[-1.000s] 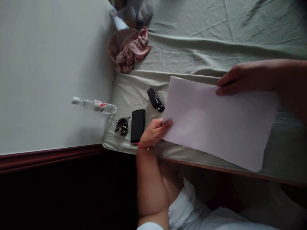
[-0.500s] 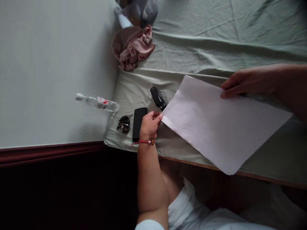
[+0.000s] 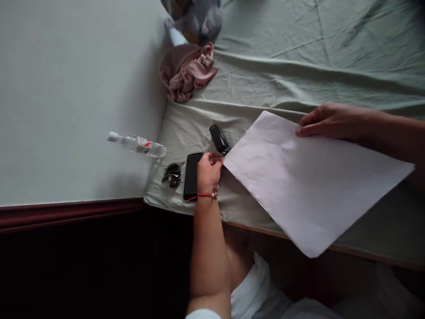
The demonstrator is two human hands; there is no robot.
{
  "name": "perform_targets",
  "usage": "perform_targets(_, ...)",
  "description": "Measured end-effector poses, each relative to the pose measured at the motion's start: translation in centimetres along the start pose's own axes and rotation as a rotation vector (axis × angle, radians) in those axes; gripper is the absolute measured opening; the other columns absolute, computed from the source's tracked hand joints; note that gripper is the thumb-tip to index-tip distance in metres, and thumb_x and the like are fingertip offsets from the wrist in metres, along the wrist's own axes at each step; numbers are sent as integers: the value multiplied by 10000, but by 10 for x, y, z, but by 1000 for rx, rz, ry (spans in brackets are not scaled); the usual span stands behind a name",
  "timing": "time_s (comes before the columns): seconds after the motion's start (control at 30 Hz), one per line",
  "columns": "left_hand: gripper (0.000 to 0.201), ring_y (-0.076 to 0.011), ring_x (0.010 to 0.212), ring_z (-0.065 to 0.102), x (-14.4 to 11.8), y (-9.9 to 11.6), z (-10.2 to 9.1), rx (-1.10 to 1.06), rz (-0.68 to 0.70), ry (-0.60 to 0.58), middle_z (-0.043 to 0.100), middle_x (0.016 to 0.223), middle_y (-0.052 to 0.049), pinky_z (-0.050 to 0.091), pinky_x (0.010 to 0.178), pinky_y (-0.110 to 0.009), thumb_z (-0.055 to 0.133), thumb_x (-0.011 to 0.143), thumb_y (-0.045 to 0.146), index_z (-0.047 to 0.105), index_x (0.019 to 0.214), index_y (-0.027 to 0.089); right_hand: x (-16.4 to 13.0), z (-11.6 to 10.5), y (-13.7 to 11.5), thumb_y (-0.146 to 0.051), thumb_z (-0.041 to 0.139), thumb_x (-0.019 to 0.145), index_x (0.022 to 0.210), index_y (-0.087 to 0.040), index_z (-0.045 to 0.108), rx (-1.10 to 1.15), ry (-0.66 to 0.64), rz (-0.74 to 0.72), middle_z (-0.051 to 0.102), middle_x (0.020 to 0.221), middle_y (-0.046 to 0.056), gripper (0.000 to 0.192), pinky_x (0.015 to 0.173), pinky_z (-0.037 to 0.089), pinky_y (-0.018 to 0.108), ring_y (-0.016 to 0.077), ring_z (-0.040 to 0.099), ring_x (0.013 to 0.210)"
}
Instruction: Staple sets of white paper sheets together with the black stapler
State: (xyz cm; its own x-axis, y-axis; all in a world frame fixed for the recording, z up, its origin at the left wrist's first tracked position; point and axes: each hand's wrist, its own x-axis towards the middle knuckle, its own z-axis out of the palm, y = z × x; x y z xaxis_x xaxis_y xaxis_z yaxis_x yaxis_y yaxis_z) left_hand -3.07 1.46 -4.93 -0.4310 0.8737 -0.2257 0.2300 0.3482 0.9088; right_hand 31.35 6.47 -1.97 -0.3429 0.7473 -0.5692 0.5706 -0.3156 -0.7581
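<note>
White paper [image 3: 308, 186], perhaps more than one sheet, is held slanted above the bed and partly over its front edge. My left hand [image 3: 210, 173], with a red string bracelet at the wrist, pinches the paper's left corner. Thumb and fingers of my right hand [image 3: 327, 119] close on the far upper edge. Just beyond my left fingertips lies a black stapler [image 3: 219, 138], its near end close to the paper corner. A black phone [image 3: 191, 177] lies beside my left hand, partly covered by it.
A bunch of keys [image 3: 171, 174] lies left of the phone. Near the wall [image 3: 73, 88] is a clear plastic bottle [image 3: 139, 145]. Crumpled pink cloth [image 3: 192, 73] and a plastic bag [image 3: 202, 22] are farther back on the green bedsheet [image 3: 282, 75]. The bed's edge [image 3: 252, 228] runs below the paper.
My right hand has shifted slightly left and down with the paper, whose lower corner hangs lower. My left hand stays at its corner. The whole view has shifted a little.
</note>
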Motion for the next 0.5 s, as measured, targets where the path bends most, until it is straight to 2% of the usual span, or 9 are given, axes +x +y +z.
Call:
perform_targets(0.2, 230, -102, 549, 521, 11, -10, 5, 128, 122, 58, 629, 672, 39, 345, 541, -215, 762, 739, 170, 615, 915, 184, 3, 1, 4, -415, 753, 869, 928, -204, 736, 168, 4, 22, 717, 759, 79, 220, 558, 563, 275, 163, 647, 593)
perform_targets(0.37, 222, -114, 558, 525, 16, -15, 4, 168, 158, 62, 615, 665, 37, 369, 570, -226, 790, 761, 249, 628, 901, 191, 0, 2, -1, -357, 720, 905, 858, -197, 735, 191, 54, 49, 712, 751, 63, 168, 624, 584, 276, 152, 660, 625)
perform_targets(0.5, 243, -123, 567, 545, 19, -17, 4, 185, 196, 48, 630, 665, 28, 376, 564, -223, 811, 766, 304, 638, 896, 193, -3, 0, -4, -333, 709, 917, 856, -191, 742, 183, 76, 75, 705, 738, 62, 158, 618, 576, 262, 142, 651, 609)
